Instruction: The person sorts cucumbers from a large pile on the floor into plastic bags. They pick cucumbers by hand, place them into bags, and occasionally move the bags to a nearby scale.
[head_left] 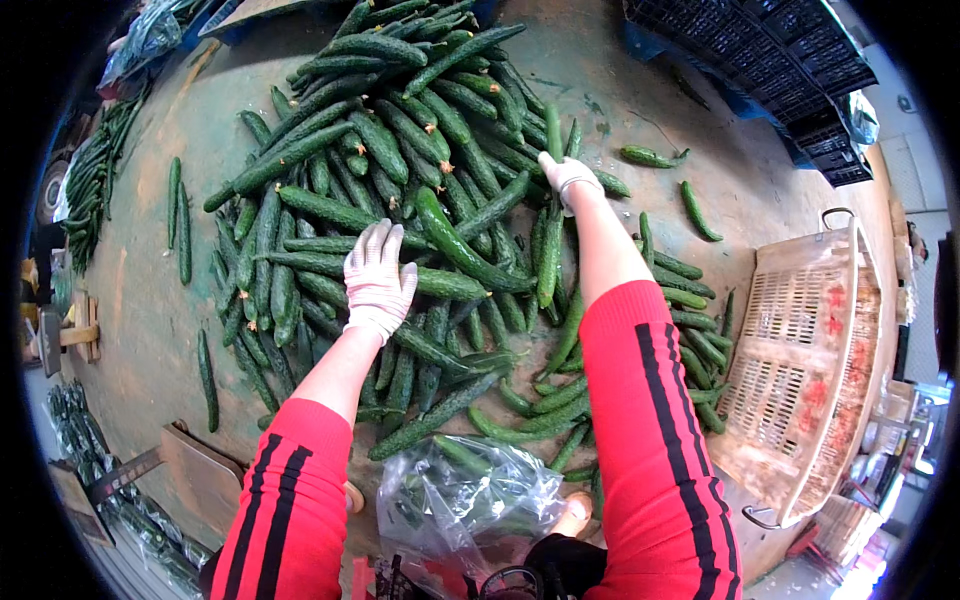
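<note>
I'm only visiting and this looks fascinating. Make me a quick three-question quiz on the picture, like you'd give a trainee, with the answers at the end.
1. True or false: the left hand and the right hand both wear gloves.
2. Which hand reaches farther from the body? A: left. B: right. C: both equally.
3. Fill in the blank: to the right of the big cucumber pile there is a pale, slatted ____.

Key:
1. True; both gloves are light-coloured.
2. B.
3. Crate.
</note>
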